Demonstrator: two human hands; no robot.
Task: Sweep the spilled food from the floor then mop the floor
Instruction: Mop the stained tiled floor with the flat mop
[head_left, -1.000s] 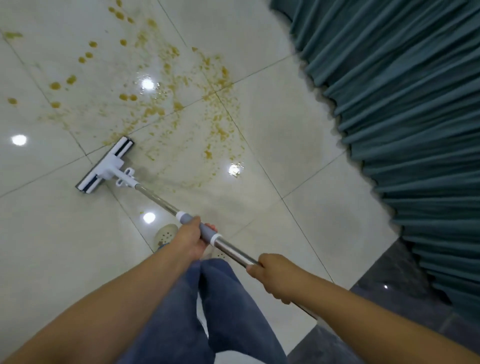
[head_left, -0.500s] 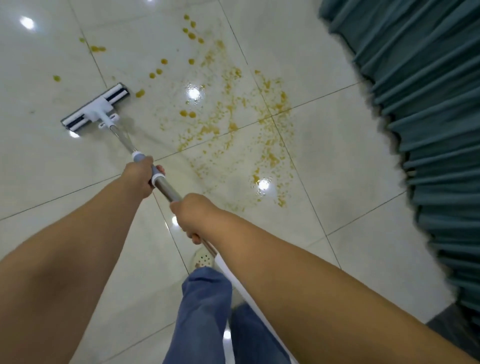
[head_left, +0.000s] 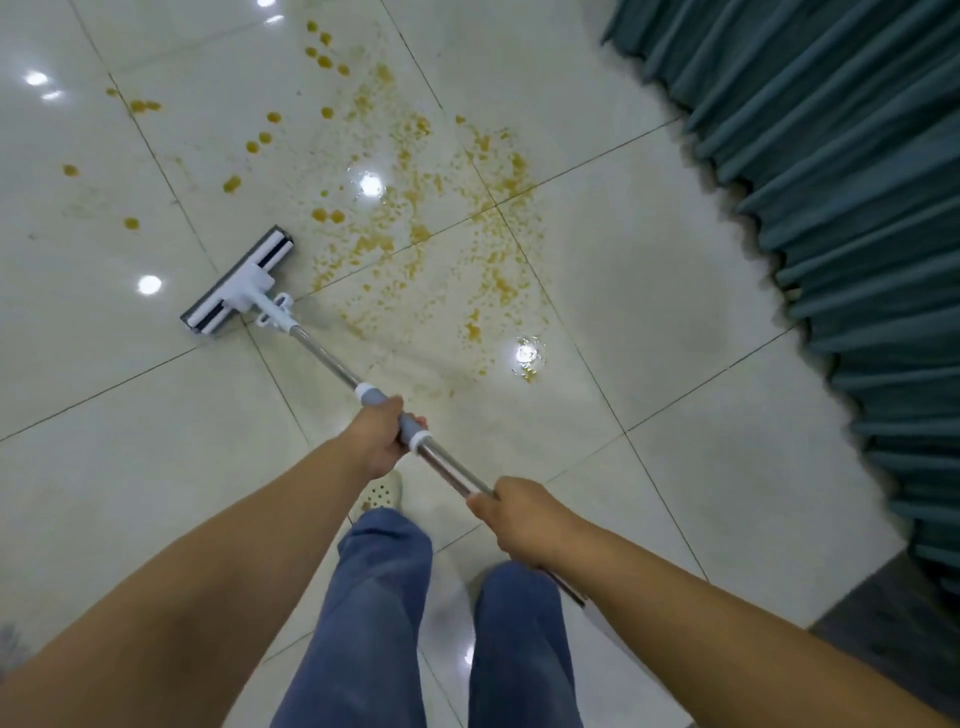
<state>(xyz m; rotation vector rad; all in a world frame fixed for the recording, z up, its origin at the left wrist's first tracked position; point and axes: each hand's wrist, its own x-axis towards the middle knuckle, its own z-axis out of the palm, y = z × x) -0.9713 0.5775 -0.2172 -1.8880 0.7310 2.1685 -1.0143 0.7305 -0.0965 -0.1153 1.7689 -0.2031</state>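
A mop with a flat white and grey head (head_left: 238, 281) lies on the pale tiled floor (head_left: 130, 426), its metal pole (head_left: 326, 358) running back toward me. My left hand (head_left: 378, 439) grips the grey sleeve on the pole. My right hand (head_left: 522, 522) grips the pole further back, near my legs. Orange-yellow food stains (head_left: 415, 234) are smeared and dotted over the tiles ahead, just right of and beyond the mop head. Round drops (head_left: 260, 140) lie scattered further out to the left.
A teal pleated curtain (head_left: 857, 208) hangs along the right side. A dark grey floor strip (head_left: 904, 623) shows at lower right. My blue trouser legs (head_left: 374, 613) and a pale perforated shoe (head_left: 382, 491) stand below the hands. Ceiling lights glare on the glossy tiles.
The mop head went forward and left, then came back toward me to the left edge of the stains. Both hands kept their grip on the pole.
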